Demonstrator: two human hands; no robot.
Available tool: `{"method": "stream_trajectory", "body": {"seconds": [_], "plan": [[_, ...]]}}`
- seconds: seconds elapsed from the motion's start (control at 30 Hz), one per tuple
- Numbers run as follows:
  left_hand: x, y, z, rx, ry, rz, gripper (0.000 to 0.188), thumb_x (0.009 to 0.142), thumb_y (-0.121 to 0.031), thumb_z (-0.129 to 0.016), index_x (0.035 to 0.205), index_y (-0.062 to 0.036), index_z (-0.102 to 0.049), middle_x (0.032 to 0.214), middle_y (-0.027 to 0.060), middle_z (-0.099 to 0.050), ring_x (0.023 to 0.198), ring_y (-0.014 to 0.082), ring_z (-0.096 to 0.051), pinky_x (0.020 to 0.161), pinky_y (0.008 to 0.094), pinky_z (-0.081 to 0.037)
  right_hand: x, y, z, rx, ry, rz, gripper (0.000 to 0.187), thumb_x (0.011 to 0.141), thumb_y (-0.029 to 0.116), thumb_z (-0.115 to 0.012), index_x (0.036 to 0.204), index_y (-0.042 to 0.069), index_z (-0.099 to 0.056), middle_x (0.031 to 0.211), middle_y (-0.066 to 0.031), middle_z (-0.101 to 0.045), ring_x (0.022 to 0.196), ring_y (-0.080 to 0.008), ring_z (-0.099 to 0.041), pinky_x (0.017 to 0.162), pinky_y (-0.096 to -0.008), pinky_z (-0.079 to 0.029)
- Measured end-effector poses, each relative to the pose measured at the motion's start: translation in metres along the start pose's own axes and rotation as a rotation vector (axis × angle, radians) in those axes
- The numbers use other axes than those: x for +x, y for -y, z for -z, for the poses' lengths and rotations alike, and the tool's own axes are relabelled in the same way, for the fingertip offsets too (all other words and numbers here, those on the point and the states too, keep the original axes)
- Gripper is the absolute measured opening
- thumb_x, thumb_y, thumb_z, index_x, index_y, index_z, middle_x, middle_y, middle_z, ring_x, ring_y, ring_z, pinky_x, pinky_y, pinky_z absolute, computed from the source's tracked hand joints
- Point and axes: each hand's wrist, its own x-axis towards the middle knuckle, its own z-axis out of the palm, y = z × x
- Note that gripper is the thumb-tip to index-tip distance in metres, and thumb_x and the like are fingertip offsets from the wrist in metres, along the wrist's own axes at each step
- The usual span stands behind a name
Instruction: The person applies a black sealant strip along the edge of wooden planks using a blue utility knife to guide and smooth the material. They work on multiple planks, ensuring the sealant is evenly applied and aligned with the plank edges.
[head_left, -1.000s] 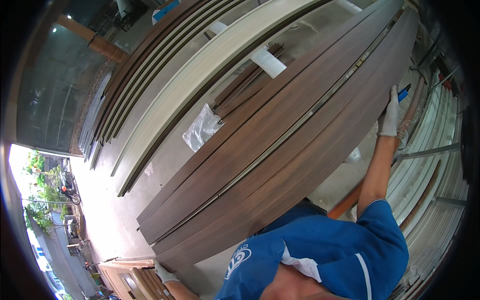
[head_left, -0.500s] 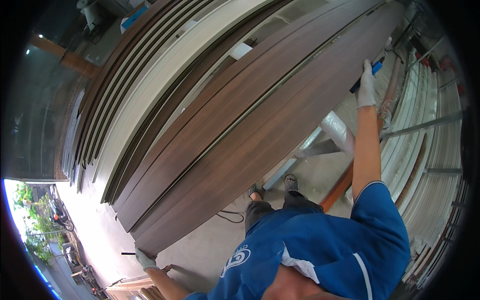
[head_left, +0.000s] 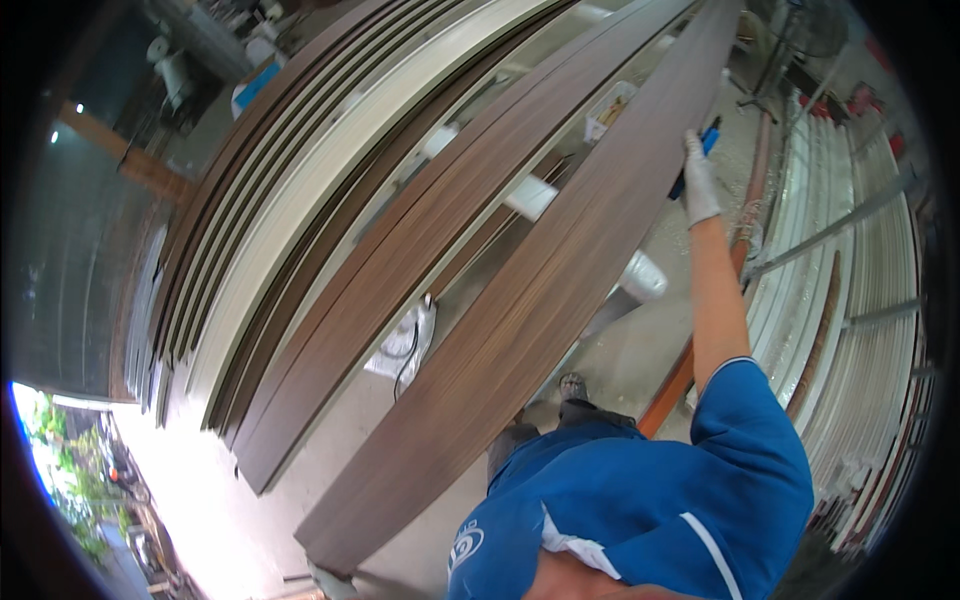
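A long brown wood-grain plank [head_left: 540, 290] slants across the view, from its near end at the lower left to its far end at the upper right. My gloved left hand [head_left: 330, 582] is at the near end, mostly hidden by the board and the picture's rim; its fingers look closed around that end. Farther along, my gloved right hand [head_left: 702, 190] grips the right edge, with a blue and black tool [head_left: 710, 137] held against the board. The tool's exact kind is not clear. A second brown plank [head_left: 430, 250] lies to the left, separated by a gap.
Cream and dark long profiles [head_left: 300, 165] are stacked farther left. Through the gap show a white support [head_left: 532, 196], a plastic-wrapped bundle [head_left: 405, 340] and a small box [head_left: 610, 110]. White lengths on a rack [head_left: 850, 330] and an orange-brown bar [head_left: 668, 388] are on the right.
The held plank has come away from the second plank, toward me and to the right, widening the gap. My left hand has moved down and right; my right hand has shifted slightly left.
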Motion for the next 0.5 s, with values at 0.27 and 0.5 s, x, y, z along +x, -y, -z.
{"method": "stream_trajectory", "body": {"seconds": [0.27,0.5], "plan": [[-0.035,0.022,-0.065,0.108,-0.101,-0.005,0.067,0.1,-0.06,-0.059,0.141,-0.0067,-0.065,0.133,0.0102,-0.07,0.113,0.0297,-0.069,0.086,0.0459,-0.059,-0.004,0.003,-0.004,-0.048,-0.054,0.088,0.044,0.104,0.041,-0.069,0.128,0.004,-0.068,0.114,-0.0082,-0.074,0.101,-0.0206,-0.07,0.088,-0.0359,-0.057],[-0.057,0.009,-0.099,0.169,-0.096,-0.017,0.067,0.101,-0.06,-0.059,0.141,-0.0064,-0.065,0.133,0.0103,-0.07,0.113,0.0296,-0.069,0.086,0.0457,-0.059,0.003,0.008,0.007,-0.062,-0.047,0.094,0.043,0.105,0.042,-0.068,0.125,0.004,-0.07,0.114,-0.0052,-0.073,0.103,-0.0176,-0.066,0.092,-0.0353,-0.053]]}}
